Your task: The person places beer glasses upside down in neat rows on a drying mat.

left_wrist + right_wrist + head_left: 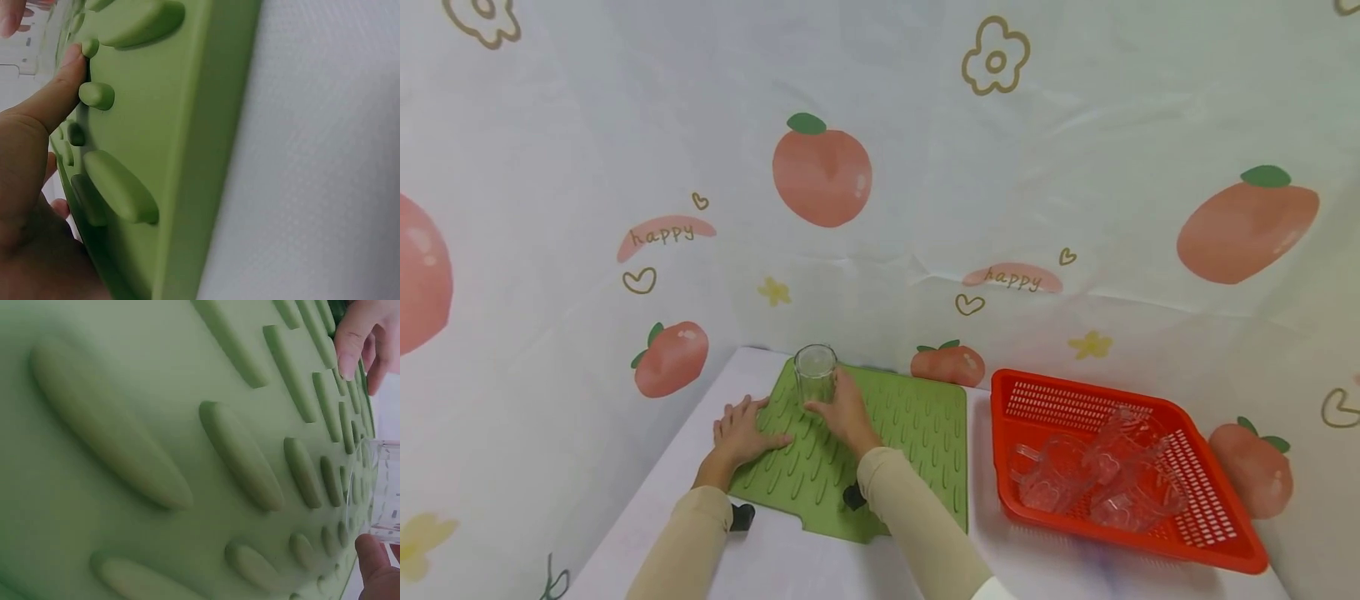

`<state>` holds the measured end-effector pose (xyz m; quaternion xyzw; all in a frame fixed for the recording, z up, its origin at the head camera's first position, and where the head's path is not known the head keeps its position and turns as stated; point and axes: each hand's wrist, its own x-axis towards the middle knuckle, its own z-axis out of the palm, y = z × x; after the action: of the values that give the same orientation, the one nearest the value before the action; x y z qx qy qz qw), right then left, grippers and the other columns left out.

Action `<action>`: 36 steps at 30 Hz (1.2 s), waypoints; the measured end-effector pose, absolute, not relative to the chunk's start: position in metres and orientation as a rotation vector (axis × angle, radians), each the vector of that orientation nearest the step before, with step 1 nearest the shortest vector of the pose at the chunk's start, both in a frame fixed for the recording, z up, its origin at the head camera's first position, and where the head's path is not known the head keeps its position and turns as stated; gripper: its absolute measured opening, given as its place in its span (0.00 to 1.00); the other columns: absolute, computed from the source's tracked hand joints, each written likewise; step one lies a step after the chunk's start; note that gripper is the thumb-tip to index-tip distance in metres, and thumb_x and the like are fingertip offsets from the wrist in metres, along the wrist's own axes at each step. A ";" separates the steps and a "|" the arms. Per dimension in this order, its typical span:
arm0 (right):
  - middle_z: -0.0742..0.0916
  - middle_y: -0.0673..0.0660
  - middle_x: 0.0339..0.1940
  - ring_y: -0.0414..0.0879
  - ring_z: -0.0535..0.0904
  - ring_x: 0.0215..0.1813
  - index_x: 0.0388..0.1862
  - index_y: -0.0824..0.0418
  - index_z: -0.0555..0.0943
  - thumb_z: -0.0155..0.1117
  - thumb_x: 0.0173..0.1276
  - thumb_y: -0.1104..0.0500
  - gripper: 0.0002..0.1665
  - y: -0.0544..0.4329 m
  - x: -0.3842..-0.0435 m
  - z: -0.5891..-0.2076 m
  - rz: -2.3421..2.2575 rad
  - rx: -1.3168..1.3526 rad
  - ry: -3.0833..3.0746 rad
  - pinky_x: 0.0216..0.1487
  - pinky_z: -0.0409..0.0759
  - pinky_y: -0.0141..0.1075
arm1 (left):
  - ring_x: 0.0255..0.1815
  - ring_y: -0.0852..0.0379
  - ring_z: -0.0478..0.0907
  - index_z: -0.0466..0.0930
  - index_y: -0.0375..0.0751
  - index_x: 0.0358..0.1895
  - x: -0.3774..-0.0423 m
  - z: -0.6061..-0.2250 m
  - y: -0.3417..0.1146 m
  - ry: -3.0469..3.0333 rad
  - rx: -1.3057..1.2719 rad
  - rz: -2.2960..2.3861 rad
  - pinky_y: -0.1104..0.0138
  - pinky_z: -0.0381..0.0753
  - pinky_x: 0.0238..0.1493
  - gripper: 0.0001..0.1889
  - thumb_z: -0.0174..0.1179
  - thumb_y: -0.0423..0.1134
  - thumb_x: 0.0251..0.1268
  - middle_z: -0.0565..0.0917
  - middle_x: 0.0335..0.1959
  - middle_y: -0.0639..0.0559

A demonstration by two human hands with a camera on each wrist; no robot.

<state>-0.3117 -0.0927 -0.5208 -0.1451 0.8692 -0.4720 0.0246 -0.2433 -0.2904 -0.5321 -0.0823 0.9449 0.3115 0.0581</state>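
Observation:
A clear glass cup point(814, 385) stands at the far left of the green ridged mat point(917, 417). My right hand point(844, 407) grips its near right side, thumb toward the front. In the right wrist view, the thumb point(370, 553) presses against the side of the cup point(384, 487), close over the mat. My left hand point(743, 433) rests on the mat's left edge with fingers spread and holds nothing. Its thumb points across the ridges toward the cup. In the left wrist view, one straight digit of the left hand point(53, 97) touches a ridge.
A red perforated basket point(1015, 512) stands right of the mat, with clear glass mugs point(1120, 475) lying in it. The white table point(767, 567) shows in front of the mat. A patterned white sheet point(910, 208) hangs close behind and at the left.

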 end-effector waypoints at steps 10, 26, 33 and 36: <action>0.75 0.61 0.73 0.56 0.74 0.73 0.75 0.59 0.63 0.72 0.68 0.49 0.43 -0.097 -0.313 -0.521 -1.327 -0.395 2.702 0.70 0.77 0.51 | 0.82 0.22 0.33 0.57 0.39 0.80 -0.245 -0.537 -0.291 2.865 -0.242 0.960 0.27 0.33 0.76 0.54 0.73 0.60 0.55 0.44 0.82 0.27; 0.64 0.70 0.81 0.65 0.60 0.81 0.83 0.65 0.48 0.67 0.71 0.40 0.58 -0.080 -0.303 -0.501 -1.096 -0.499 2.788 0.78 0.66 0.56 | 0.82 0.22 0.32 0.56 0.37 0.79 -0.240 -0.536 -0.290 2.864 -0.236 0.999 0.28 0.32 0.76 0.54 0.73 0.60 0.55 0.44 0.82 0.27; 0.70 0.67 0.77 0.63 0.64 0.79 0.82 0.63 0.53 0.56 0.70 0.26 0.58 -0.063 -0.301 -0.499 -0.472 -0.613 3.057 0.77 0.67 0.54 | 0.81 0.21 0.31 0.56 0.36 0.79 -0.240 -0.539 -0.292 2.872 -0.223 1.037 0.27 0.30 0.76 0.58 0.74 0.64 0.51 0.43 0.82 0.25; 0.68 0.65 0.79 0.64 0.61 0.81 0.83 0.59 0.54 0.51 0.68 0.21 0.60 -0.057 -0.301 -0.501 -0.302 -0.598 3.111 0.78 0.65 0.57 | 0.81 0.22 0.30 0.55 0.36 0.80 -0.242 -0.539 -0.293 2.863 -0.229 1.014 0.28 0.30 0.76 0.57 0.73 0.63 0.53 0.42 0.82 0.26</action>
<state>-0.3007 -0.0571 -0.5006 -0.1878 0.9774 -0.0949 -0.0205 -0.2418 -0.2929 -0.5385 -0.0750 0.9389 0.3326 0.0478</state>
